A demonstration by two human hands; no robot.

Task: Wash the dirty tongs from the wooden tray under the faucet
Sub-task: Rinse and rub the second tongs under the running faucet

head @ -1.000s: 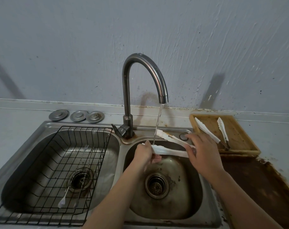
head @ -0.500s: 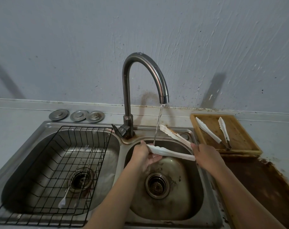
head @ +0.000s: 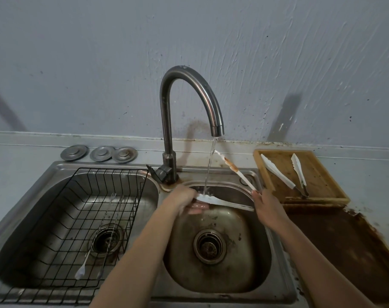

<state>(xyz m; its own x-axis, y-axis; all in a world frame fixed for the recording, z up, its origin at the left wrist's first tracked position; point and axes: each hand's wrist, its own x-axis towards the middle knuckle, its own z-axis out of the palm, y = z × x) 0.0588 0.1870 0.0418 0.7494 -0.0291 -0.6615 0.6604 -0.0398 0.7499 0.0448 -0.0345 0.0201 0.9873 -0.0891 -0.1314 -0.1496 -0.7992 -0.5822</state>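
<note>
White tongs (head: 224, 202) held spread open under the running faucet (head: 190, 103), over the right sink bowl (head: 220, 270).

The right hand (head: 265, 205) grasps the hinge end; out from that grip the lower arm runs left into the curled fingers of the left hand (head: 181, 200), with the water landing on its tip, while the stained upper arm angles up behind the stream. Right of the grip, a second pair of tongs (head: 284, 175) lies on the wooden tray (head: 322, 185); far left, a wire rack (head: 64, 230) sits in the other bowl.

Both hands (head: 182, 197) (head: 265, 204) curled, gripping.
</note>
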